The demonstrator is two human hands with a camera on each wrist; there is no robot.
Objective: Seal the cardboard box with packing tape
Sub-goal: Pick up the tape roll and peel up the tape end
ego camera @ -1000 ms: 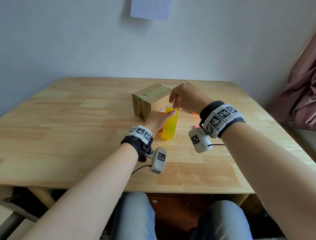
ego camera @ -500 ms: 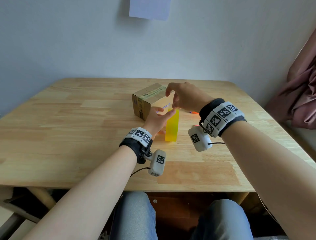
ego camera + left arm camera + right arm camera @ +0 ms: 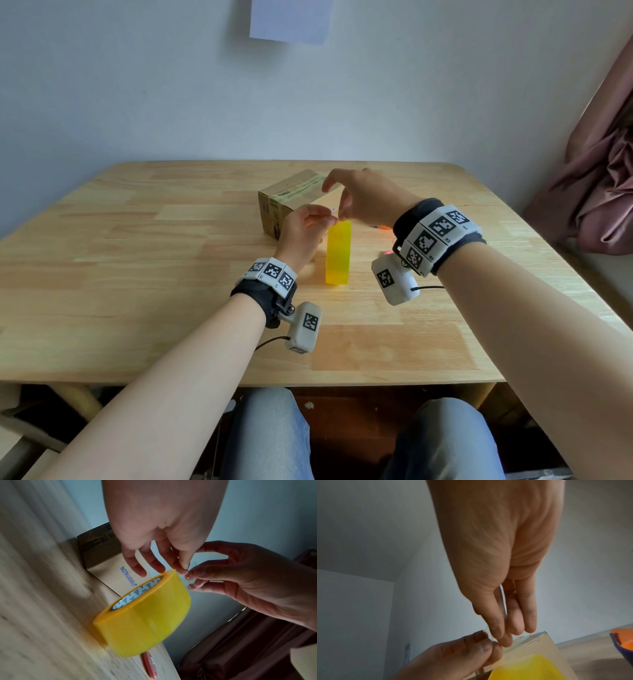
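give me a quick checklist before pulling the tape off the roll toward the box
1. Tape roll standing on edge on the table: ok.
2. Clear tape end pinched by right hand: ok.
3. Left hand also pinching the tape end beside it: ok.
4. Anything steadying the roll itself: not ok.
5. Cardboard box close behind the roll: ok.
6. Box flaps fully closed: cannot tell.

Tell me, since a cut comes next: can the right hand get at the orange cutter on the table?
Probably not at once: the right hand pinches the tape end above the yellow roll. The cutter lies uncovered just beyond the roll.
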